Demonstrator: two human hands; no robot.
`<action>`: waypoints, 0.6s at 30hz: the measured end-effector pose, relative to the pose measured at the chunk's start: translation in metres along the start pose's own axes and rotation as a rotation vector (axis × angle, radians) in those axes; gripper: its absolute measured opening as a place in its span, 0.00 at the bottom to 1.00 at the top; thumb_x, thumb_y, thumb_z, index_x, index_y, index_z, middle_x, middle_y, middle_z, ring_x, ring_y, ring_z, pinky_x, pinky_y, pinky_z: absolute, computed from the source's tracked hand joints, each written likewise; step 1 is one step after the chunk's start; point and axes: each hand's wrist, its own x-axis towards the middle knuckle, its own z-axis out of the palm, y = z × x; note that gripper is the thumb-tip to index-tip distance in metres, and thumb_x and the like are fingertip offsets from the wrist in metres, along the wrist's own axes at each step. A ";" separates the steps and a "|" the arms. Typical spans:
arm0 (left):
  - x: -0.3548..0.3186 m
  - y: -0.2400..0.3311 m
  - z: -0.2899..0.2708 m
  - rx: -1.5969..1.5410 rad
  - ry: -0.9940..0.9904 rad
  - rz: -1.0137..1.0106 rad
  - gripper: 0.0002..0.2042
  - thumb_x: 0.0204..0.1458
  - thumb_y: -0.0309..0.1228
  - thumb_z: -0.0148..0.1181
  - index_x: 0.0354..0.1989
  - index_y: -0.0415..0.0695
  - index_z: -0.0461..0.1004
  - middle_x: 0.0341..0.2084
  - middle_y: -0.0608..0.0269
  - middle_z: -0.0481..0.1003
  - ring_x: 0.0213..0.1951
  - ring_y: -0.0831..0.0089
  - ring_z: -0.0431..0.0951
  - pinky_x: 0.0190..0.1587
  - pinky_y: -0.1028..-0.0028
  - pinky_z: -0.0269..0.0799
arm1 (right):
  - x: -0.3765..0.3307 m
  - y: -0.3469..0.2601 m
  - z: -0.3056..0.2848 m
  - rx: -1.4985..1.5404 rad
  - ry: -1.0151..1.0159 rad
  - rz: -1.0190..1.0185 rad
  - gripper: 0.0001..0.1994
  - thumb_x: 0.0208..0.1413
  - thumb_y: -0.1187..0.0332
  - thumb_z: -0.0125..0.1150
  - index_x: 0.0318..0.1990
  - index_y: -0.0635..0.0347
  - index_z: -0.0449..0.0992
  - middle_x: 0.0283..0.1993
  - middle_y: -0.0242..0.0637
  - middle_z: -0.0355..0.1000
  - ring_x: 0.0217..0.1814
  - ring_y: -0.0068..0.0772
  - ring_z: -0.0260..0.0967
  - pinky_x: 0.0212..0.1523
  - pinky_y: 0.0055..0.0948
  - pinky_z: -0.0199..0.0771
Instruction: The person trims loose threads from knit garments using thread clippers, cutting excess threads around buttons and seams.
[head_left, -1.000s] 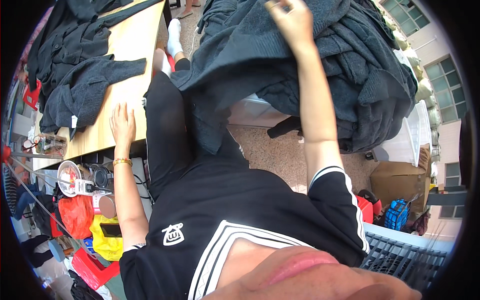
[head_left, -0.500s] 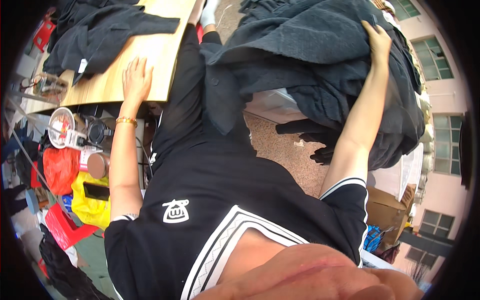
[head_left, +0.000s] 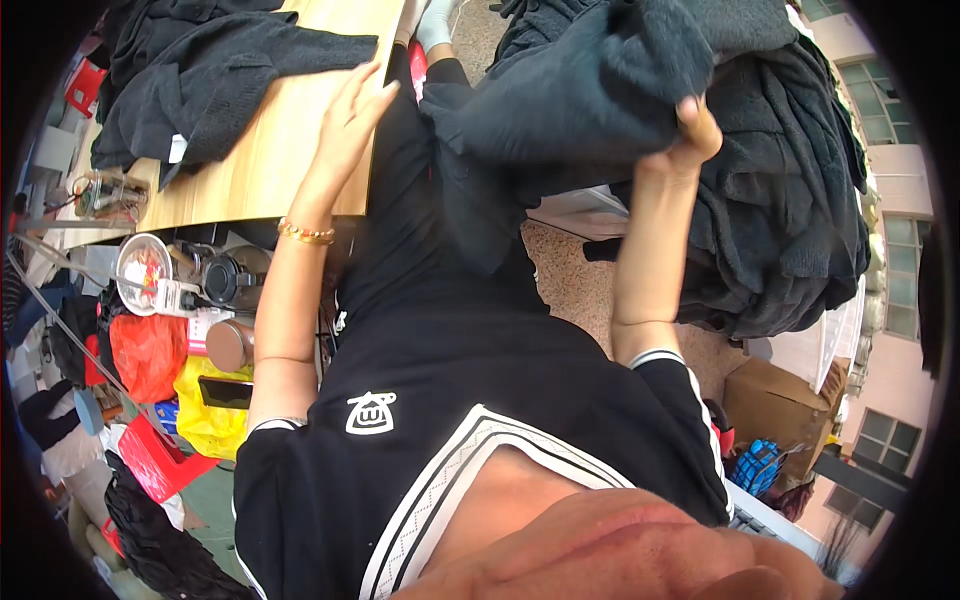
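Note:
My right hand (head_left: 690, 135) is closed on the edge of a dark grey knit garment (head_left: 570, 120), the thumb upright and the other fingers partly hidden. The garment hangs in loose folds from the hand across toward my legs, blurred by motion. Over the near right edge of the wooden tabletop (head_left: 285, 130) is my left hand (head_left: 350, 115), fingers stretched out with nothing in them. Just beyond it, another dark grey knit garment (head_left: 230, 90) lies spread on the tabletop, a small white label showing at its lower edge.
A big heap of dark garments (head_left: 780, 230) rises on the right, above a cardboard box (head_left: 770, 405). Left of my arm are a food bowl (head_left: 143, 270), a brown-lidded jar (head_left: 230, 345), a phone (head_left: 225, 392) on a yellow bag (head_left: 210, 425) and a red bag (head_left: 148, 350).
My right hand has swung left and nearer from the heap, pulling the garment's edge with it. My left hand has lifted off the tabletop and moved right, toward the garment.

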 end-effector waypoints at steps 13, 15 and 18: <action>0.046 0.027 0.080 -0.259 -0.480 -0.140 0.33 0.60 0.48 0.50 0.66 0.36 0.53 0.61 0.47 0.62 0.64 0.62 0.59 0.65 0.71 0.51 | 0.022 -0.012 0.035 -0.254 -0.018 -0.082 0.23 0.42 0.72 0.62 0.49 0.68 0.69 0.40 0.39 0.74 0.32 0.29 0.68 0.36 0.28 0.67; 0.043 -0.013 0.079 -0.386 -0.478 -0.196 0.33 0.60 0.48 0.50 0.65 0.33 0.55 0.63 0.46 0.59 0.64 0.62 0.58 0.65 0.71 0.51 | 0.034 -0.016 0.036 -0.285 -0.037 -0.079 0.22 0.42 0.71 0.62 0.48 0.68 0.69 0.40 0.39 0.74 0.31 0.28 0.68 0.35 0.27 0.66; 0.029 -0.024 0.080 -0.156 -0.337 -0.182 0.33 0.60 0.47 0.50 0.64 0.32 0.55 0.61 0.45 0.62 0.64 0.61 0.59 0.66 0.70 0.50 | 0.047 -0.017 0.036 -0.336 -0.047 -0.074 0.21 0.43 0.70 0.62 0.47 0.67 0.70 0.39 0.39 0.74 0.29 0.27 0.67 0.32 0.26 0.64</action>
